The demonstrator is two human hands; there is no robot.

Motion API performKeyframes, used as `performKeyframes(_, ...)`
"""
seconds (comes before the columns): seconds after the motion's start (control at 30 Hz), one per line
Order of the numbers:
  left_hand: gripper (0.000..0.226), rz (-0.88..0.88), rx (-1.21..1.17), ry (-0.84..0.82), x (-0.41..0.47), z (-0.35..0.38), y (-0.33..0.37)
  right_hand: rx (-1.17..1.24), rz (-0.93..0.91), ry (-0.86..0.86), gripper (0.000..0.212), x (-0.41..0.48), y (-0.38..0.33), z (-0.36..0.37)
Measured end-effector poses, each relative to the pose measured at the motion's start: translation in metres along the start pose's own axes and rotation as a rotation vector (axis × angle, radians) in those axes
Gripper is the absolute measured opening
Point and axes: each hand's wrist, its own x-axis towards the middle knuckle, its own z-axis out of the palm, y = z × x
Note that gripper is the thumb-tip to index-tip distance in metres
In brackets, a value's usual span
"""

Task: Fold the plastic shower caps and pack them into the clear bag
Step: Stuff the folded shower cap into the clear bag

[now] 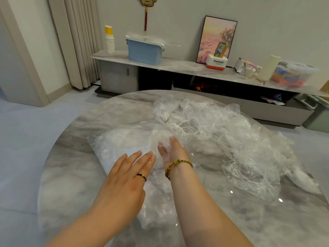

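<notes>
Head view: round marble table (71,193) carries the job. Clear bag (114,145) lies flat at centre-left, with whitish folded caps (128,138) inside. L hand (124,177) rests flat on the bag, fingers straight & spread, gripping nothing. R hand (172,154) is just beside it, fingers extended, tips veiled by film. It appears to push a wad in at the bag mouth; no grip seen. Loose shower caps (222,136) are heaped to the right, against the bag, not yet folded. Judgement: packing step, task part done. Recommend: pin bag w/ L hand, slide wad deep w/ flat R fingers, press air out. Film looks slippery & springy, so folds may reopen.
</notes>
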Motion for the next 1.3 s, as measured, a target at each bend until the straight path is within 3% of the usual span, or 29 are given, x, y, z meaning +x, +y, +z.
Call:
performKeyframes(0.17, 0.064, 0.021, 0.001, -0.022, 0.002, 0.004, -0.007, -0.022, -0.092, 0.064, 0.022, 0.033, -0.012, 0.022)
performKeyframes(0.27, 0.068, 0.028, -0.004, -0.018, 0.006, 0.005, -0.013, -0.079, -0.133, 0.123, 0.014, 0.049, -0.022, 0.036)
performKeyframes(0.4, 0.07, 0.022, -0.02, 0.001, 0.01, 0.005, -0.019, -0.4, -0.286, 0.189, 0.015, 0.077, -0.02, 0.049)
performKeyframes(0.63, 0.068, -0.007, -0.04, 0.034, 0.019, 0.01, -0.03, -0.904, -0.319, 0.093, 0.041, 0.12, 0.001, 0.049)
performKeyframes(0.77, 0.067, -0.071, -0.025, 0.037, 0.021, 0.012, -0.039, -1.247, -0.379, 0.02, 0.045, 0.13, 0.016, 0.053)
performKeyframes(1.1, 0.068, -0.098, -0.004, 0.011, 0.018, 0.028, -0.042, -0.971, -0.448, 0.017, 0.059, 0.104, 0.031, 0.05)
performKeyframes(1.2, 0.105, -0.143, 0.021, -0.035, 0.018, 0.029, -0.042, -1.088, -0.475, 0.037, 0.061, 0.092, 0.034, 0.045)
performKeyframes(1.3, 0.11, -0.176, 0.021, -0.012, 0.018, 0.03, -0.044, -1.288, -0.544, 0.074, 0.06, 0.079, 0.032, 0.036)
